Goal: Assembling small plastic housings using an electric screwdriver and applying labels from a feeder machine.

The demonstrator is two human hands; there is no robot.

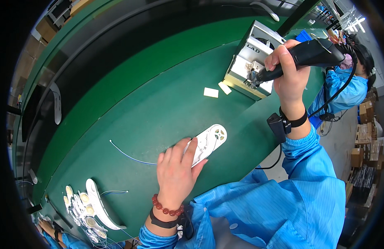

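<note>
My left hand [177,174] is closed around the near end of a long white plastic housing [217,143] on the green bench. A round grille-like opening shows at the housing's far end, and a thin white-blue cable [132,157] trails leftward from beneath my hand. My right hand [289,72] grips a black electric screwdriver [314,54], held sideways with its cord running off to the right. Its metal tip sits at the front of a silver box [244,56], which looks like a screw feeder; whether a screw is on the bit cannot be made out.
Two small pale-yellow pieces [211,92] lie beside the box. At lower left are a curved white shell [98,205] and a cluster of small wired white parts [82,205]. Co-workers in blue sit at right [345,89] and lower left. Stacked cartons [364,141] stand beyond.
</note>
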